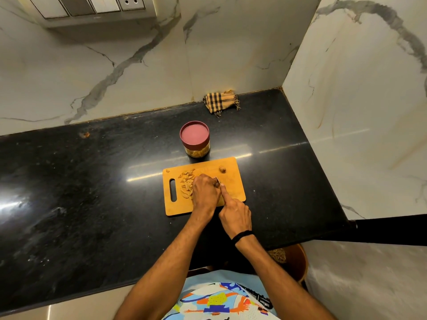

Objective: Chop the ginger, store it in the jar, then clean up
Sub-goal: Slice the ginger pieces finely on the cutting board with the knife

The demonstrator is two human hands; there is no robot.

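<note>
A wooden cutting board point(233, 181) lies on the black counter. Sliced ginger strips point(186, 183) are heaped on its left half, and a small ginger stub point(222, 169) lies near its far edge. My left hand point(204, 192) is curled over a piece of ginger at the board's middle, which it mostly hides. My right hand point(234, 214) grips a knife with the index finger stretched along its spine; only a sliver of blade point(217, 180) shows beside the left hand. A jar point(195, 142) with a maroon lid on stands just behind the board, with yellowish contents.
A checked cloth point(220, 101) lies bunched at the back wall. Marble walls close the counter point(92, 192) at the back and right. A tiny ginger scrap point(168, 170) sits at the board's far-left corner. A round brown bin point(294, 262) stands below the counter's front edge.
</note>
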